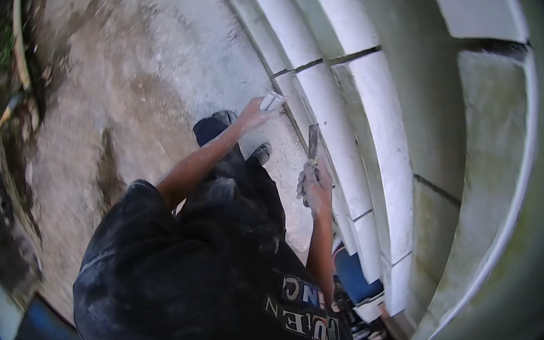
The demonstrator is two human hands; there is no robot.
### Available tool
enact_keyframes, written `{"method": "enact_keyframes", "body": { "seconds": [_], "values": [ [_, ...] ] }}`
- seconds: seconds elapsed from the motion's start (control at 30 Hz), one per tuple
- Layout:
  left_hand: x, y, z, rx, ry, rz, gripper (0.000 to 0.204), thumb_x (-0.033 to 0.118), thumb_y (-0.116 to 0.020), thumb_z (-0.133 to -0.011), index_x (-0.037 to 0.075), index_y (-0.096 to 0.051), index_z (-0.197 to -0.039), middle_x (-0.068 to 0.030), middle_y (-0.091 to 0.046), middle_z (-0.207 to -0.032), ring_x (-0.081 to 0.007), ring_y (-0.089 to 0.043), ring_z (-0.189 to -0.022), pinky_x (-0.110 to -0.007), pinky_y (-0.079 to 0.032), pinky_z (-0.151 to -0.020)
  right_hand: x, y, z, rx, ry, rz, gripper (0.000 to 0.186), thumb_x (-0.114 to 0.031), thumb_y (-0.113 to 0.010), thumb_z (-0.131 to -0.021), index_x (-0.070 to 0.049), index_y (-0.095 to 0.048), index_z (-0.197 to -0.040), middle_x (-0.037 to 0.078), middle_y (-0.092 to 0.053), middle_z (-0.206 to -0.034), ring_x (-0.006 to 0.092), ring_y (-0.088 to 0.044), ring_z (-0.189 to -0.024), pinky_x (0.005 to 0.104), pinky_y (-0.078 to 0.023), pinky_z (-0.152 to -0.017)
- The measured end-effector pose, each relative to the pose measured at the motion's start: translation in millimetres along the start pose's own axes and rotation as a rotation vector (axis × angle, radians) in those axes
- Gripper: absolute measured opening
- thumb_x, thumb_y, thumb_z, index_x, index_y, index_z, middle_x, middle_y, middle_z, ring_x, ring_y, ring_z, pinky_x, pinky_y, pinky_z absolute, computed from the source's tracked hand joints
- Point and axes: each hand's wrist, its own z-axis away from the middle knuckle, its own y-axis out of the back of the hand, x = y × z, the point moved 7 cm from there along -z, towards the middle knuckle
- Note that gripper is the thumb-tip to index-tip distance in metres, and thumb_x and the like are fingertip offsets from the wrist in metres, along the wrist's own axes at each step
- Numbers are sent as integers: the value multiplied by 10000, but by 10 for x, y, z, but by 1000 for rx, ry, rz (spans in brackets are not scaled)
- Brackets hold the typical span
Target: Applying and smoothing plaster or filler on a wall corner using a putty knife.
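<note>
My left hand (254,113) is closed around a small white tube-like piece (271,101), whose exact kind I cannot make out. It is held out over the ground, close to the lowest of the pale panels. Farther right, my right hand (316,186) grips the handle of a narrow flat-bladed scraper (313,140), its grey blade pointing away from me. The blade is in front of a white ledge (328,112) on the stepped wall; whether it touches the ledge I cannot tell. Whitish dust covers both hands.
Long pale panels (388,109) with dark joints rise in curved steps on the right. Dusty concrete ground (114,69) spreads on the left, with a pale pipe or stick (20,54) along its edge. A blue object (357,276) and clutter lie at lower right. My shoes (261,153) stand below my hands.
</note>
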Motion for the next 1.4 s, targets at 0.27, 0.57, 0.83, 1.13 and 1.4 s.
{"method": "enact_keyframes", "body": {
  "seconds": [0.27, 0.57, 0.83, 1.13, 1.4],
  "values": [
    [-16, -518, 150, 153, -78, 338, 671, 160, -669, -816, 92, -502, -1462, -76, -608, -1401, -161, -592, -1181, -316, -452, -1023, 296, -168, -1115, -155, -129, 142, 341, -419, -436, -1080, -103, -559, -1115, -9, -479, -640, 78, -443, -393, 261, -368, -333],
    [-335, -601, -503, 151, -351, 445, 592, 104, -716, -751, 20, -573, -1319, -154, -295, -1639, -261, -291, -1510, -366, -277, -1195, 472, -311, -1896, 38, 209, 276, 315, -311, -453, -1093, -35, -599, -1050, -16, -514, -758, 21, -419, -585, 197, -357, -491],
    [-405, -468, -517, 127, -261, 402, 599, 178, -713, -765, 56, -589, -1339, -131, -359, -1613, -282, -612, -1237, -362, -445, -1075, 389, -546, -1847, -15, 189, 199, 301, -283, -445, -1099, -20, -589, -1097, -39, -512, -762, 9, -440, -586, 184, -339, -474],
    [-445, -465, -571, 197, -284, 529, 629, 184, -713, -755, 37, -577, -1351, -183, -374, -1588, -305, -613, -1212, -360, -418, -1087, 351, -594, -1885, -14, 163, 147, 454, -311, -455, -1093, -39, -482, -1455, -45, -538, -786, 0, -414, -560, 186, -328, -468],
    [-442, -432, -685, 226, -308, 512, 699, 193, -721, -759, 7, -525, -1403, -181, -359, -1596, -289, -498, -1375, -332, -376, -1126, 221, -634, -2065, -17, 258, 350, 514, -386, -418, -1093, -50, -481, -1476, -5, -614, -850, 12, -428, -543, 205, -342, -454]
  ]
}}
